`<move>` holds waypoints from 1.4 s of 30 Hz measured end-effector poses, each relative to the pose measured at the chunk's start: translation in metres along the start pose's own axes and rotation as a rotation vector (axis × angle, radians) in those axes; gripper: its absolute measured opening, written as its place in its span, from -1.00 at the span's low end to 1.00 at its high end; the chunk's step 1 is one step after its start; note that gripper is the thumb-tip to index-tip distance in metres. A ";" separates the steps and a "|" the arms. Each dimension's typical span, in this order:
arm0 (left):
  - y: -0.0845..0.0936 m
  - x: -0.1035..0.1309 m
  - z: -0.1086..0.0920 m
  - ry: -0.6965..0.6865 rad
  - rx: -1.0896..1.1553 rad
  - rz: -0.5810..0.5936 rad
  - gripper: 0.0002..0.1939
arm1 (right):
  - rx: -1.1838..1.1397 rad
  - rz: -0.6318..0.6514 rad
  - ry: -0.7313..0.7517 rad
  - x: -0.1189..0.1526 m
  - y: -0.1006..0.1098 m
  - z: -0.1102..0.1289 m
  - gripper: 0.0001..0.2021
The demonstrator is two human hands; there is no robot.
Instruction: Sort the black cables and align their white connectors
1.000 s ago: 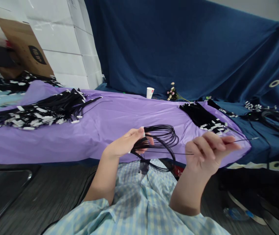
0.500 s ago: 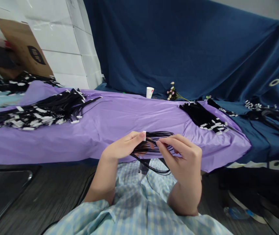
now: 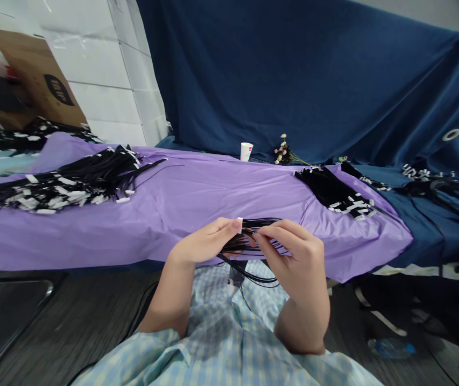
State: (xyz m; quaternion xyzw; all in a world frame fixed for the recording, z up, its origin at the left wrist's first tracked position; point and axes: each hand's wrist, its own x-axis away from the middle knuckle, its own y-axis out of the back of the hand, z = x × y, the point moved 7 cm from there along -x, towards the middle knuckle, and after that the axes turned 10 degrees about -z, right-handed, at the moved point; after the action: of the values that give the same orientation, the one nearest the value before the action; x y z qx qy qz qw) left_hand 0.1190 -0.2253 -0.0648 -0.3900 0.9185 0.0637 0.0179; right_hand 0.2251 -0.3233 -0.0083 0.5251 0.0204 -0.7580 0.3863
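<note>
A bundle of thin black cords [image 3: 249, 274] with a white tag [image 3: 240, 225] hangs between my hands, in front of the table edge. My left hand [image 3: 209, 238] is closed on the bundle, its thumb pressing by the tag and its other fingers mostly behind the cords. With thumb and forefinger pinched, my right hand [image 3: 294, 249] grips black cord just right of the tag. Several strands loop down below both hands. Which strands the right fingertips hold is too small to tell.
A purple cloth [image 3: 213, 187] covers the table. On it lie a large pile of white-tagged black cords [image 3: 64, 182] at left and a neater bundle [image 3: 330, 187] at right. Behind are a paper cup [image 3: 246, 151] and small flowers [image 3: 283, 153]. A plastic bottle [image 3: 391, 348] lies on the floor.
My right hand has moved slightly left, nearer the white tag, still pinching the cord. The left hand has shifted barely to the right with the bundle.
</note>
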 end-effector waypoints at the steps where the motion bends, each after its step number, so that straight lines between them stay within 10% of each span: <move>1: -0.001 0.000 -0.001 -0.004 0.005 0.008 -0.45 | 0.004 -0.005 0.005 0.000 0.000 0.000 -0.91; 19: -0.004 -0.003 0.003 -0.031 0.063 0.109 -0.42 | -0.068 -0.032 0.076 -0.005 -0.016 -0.006 -0.87; 26: 0.019 -0.008 0.007 -0.059 0.146 -0.083 -0.33 | -0.302 -0.170 -0.245 -0.008 0.007 -0.053 -0.81; 32: 0.016 -0.008 0.003 -0.086 0.215 -0.037 -0.26 | -0.558 0.025 -0.562 0.001 -0.037 -0.092 -0.57; 39: -0.007 -0.009 0.003 -0.061 0.307 0.085 -0.28 | -0.478 -0.543 -0.469 0.003 -0.043 -0.090 -0.65; 42: -0.001 -0.016 0.001 -0.089 0.362 -0.010 -0.30 | -0.695 -0.459 -0.539 0.002 -0.059 -0.092 -0.64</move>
State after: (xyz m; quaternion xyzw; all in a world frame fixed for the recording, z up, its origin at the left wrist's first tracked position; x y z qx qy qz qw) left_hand 0.1307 -0.2139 -0.0647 -0.3818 0.9112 -0.0854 0.1289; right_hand 0.2606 -0.2431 -0.0737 0.1325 0.2866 -0.8806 0.3533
